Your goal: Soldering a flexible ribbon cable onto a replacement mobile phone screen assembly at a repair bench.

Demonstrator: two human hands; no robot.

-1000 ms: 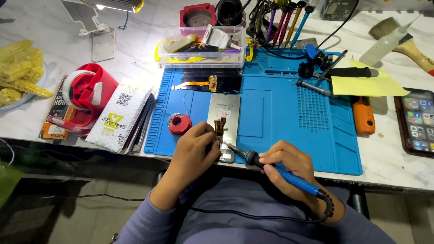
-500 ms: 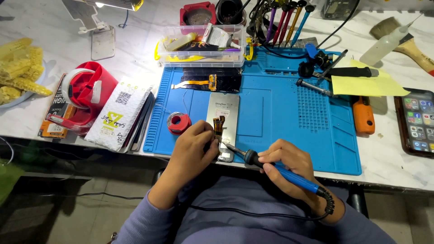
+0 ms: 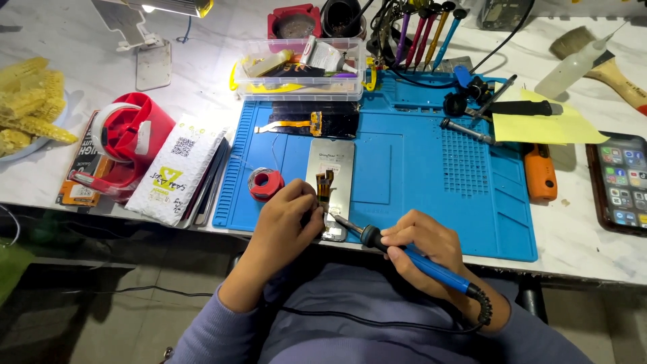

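Note:
A silver phone display panel [image 3: 331, 176] lies on the blue work mat [image 3: 418, 175], with an orange flex cable [image 3: 325, 185] sticking up from it. My left hand [image 3: 288, 222] pinches something small at the panel's near end, beside the flex cable; what it holds is hidden. My right hand [image 3: 424, 246] grips a blue-handled soldering iron [image 3: 411, 259]. Its metal tip [image 3: 340, 221] points left and touches the panel's near end, next to my left fingers. A red solder spool [image 3: 266, 184] sits just left of my left hand.
A clear plastic parts box [image 3: 303, 66], a black screen with flex [image 3: 317, 123], a rack of screwdrivers [image 3: 424, 30], a yellow paper [image 3: 546, 125], an orange tool [image 3: 540, 172], a lit phone [image 3: 621, 180], a red tape dispenser [image 3: 125, 138] and a white packet [image 3: 176, 168] surround the mat.
My left hand has shifted slightly up and right toward the flex cable. The iron tip stays at the panel's near end.

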